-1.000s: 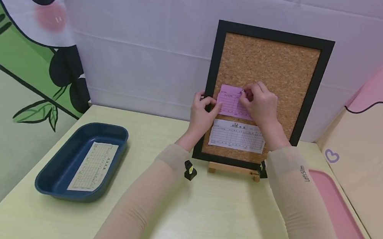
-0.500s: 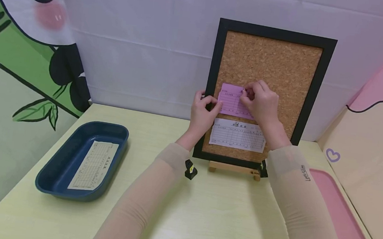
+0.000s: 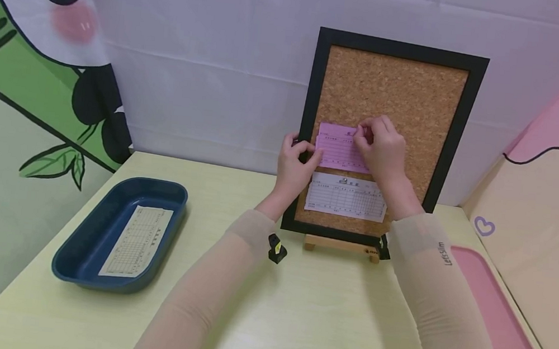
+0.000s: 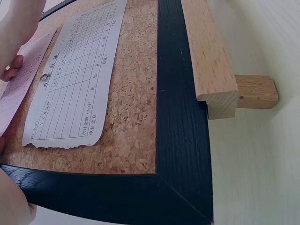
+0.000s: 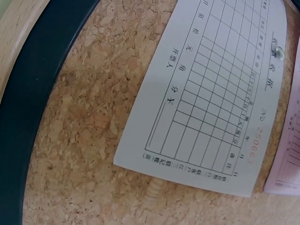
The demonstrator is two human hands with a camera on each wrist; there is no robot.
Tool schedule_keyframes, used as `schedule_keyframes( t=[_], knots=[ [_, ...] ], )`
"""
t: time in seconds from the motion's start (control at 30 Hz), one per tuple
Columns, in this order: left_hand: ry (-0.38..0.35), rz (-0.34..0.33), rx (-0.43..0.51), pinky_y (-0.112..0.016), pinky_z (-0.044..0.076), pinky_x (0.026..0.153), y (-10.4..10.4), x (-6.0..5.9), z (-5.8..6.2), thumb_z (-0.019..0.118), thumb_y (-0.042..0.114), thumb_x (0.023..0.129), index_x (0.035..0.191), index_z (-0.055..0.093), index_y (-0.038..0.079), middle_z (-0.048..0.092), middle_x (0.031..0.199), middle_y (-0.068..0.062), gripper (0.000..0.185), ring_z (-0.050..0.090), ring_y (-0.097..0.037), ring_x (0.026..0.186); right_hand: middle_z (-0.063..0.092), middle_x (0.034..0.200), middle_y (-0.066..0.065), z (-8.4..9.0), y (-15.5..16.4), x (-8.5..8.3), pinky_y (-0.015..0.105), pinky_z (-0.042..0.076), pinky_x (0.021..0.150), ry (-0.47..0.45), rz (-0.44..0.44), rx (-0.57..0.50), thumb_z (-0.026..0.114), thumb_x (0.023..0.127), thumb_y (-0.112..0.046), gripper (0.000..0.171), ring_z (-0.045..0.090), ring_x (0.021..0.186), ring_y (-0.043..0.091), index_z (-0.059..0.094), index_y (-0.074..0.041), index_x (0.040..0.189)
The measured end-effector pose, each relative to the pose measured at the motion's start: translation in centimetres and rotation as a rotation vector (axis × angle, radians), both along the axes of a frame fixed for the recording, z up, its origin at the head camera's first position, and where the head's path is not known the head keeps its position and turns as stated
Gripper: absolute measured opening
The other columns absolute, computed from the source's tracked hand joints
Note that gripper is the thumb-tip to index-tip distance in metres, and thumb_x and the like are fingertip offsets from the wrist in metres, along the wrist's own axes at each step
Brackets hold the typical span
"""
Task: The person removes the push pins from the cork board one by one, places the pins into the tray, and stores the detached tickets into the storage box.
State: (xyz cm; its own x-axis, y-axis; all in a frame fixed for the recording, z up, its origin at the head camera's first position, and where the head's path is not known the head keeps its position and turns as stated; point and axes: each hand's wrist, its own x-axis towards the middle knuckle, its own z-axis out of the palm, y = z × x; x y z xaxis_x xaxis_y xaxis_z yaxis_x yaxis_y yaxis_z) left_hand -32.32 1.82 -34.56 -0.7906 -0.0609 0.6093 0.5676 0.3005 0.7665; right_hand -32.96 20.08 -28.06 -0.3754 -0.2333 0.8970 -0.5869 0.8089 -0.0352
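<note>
1. The right hand's (image 4: 18, 28) fingers (image 4: 13, 68) curl over a pink slip (image 4: 19, 86).
2. Beside them, a white slip (image 4: 70, 98) carries a pin (image 4: 44, 78).
3. The left hand (image 4: 13, 201) meets the cork board's (image 4: 131, 117) black frame (image 4: 112, 197).
4. Well apart from the fingers, a wooden ledge (image 4: 211, 56) lines the frame, the worktop (image 4: 281, 159) beyond.

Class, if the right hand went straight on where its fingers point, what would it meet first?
Probably the pink slip, with the corkboard behind it; whether the right hand touches the slip is unclear.
</note>
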Motion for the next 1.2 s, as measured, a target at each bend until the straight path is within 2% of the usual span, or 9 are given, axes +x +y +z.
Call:
schedule_keyframes(
  t=[0.23, 0.5, 0.7, 0.9, 1.0, 1.2],
  knots=[
    [-0.003, 0.013, -0.001, -0.034, 0.042, 0.101, -0.1, 0.4, 0.0, 0.065, 0.027, 0.09, 0.084, 0.066, 0.005, 0.04, 0.137, -0.012, 0.023, 0.042, -0.026, 0.126, 0.057, 0.08, 0.016, 0.1, 0.0, 0.2, 0.033, 0.049, 0.057, -0.008, 0.008, -0.033, 0.056, 0.091, -0.01, 0.015, 0.055, 0.065, 0.024, 0.062, 0.004, 0.09],
    [0.082, 0.048, -0.032, -0.032, 0.041, 0.097, -0.7, 0.6, 0.0, 0.066, 0.026, 0.089, 0.082, 0.067, 0.004, 0.043, 0.134, -0.009, 0.024, 0.043, -0.022, 0.118, 0.057, 0.077, 0.017, 0.7, 0.5, 1.1, 0.032, 0.045, 0.053, 0.031, 0.017, -0.033, 0.058, 0.089, -0.009, 0.014, 0.054, 0.061, 0.024, 0.063, 0.004, 0.089],
    [0.087, 0.055, -0.036, -0.033, 0.046, 0.091, -1.4, 1.0, 0.5, 0.065, 0.027, 0.09, 0.083, 0.067, 0.003, 0.044, 0.133, -0.01, 0.025, 0.042, -0.022, 0.119, 0.057, 0.075, 0.016, 1.6, 0.7, 2.3, 0.03, 0.043, 0.049, 0.079, -0.001, 0.026, 0.06, 0.089, -0.01, 0.014, 0.053, 0.058, 0.022, 0.063, 0.003, 0.089],
    [0.09, 0.076, -0.054, -0.031, 0.046, 0.088, -2.0, 1.6, 1.1, 0.066, 0.027, 0.089, 0.082, 0.067, 0.003, 0.046, 0.129, -0.009, 0.025, 0.042, -0.022, 0.117, 0.057, 0.075, 0.016, 2.1, 0.8, 3.5, 0.032, 0.04, 0.049, 0.074, 0.022, -0.003, 0.061, 0.088, -0.008, 0.011, 0.051, 0.058, 0.024, 0.063, 0.003, 0.089],
    [0.092, 0.082, -0.062, -0.035, 0.047, 0.088, -2.4, 1.8, 1.4, 0.066, 0.025, 0.089, 0.081, 0.066, 0.003, 0.048, 0.125, -0.009, 0.024, 0.042, -0.022, 0.116, 0.057, 0.074, 0.016, 2.3, 0.8, 4.1, 0.032, 0.039, 0.05, 0.07, 0.031, -0.017, 0.062, 0.088, -0.008, 0.011, 0.051, 0.058, 0.025, 0.064, 0.003, 0.089],
    [0.079, 0.047, -0.057, -0.043, 0.046, 0.088, -2.9, 2.6, 2.2, 0.066, 0.024, 0.089, 0.083, 0.067, 0.002, 0.05, 0.12, -0.01, 0.023, 0.043, -0.022, 0.114, 0.058, 0.073, 0.015, 2.7, 1.3, 5.2, 0.024, 0.034, 0.054, 0.099, 0.043, -0.026, 0.065, 0.086, -0.006, 0.009, 0.051, 0.058, 0.024, 0.066, 0.002, 0.089]
  ],
)
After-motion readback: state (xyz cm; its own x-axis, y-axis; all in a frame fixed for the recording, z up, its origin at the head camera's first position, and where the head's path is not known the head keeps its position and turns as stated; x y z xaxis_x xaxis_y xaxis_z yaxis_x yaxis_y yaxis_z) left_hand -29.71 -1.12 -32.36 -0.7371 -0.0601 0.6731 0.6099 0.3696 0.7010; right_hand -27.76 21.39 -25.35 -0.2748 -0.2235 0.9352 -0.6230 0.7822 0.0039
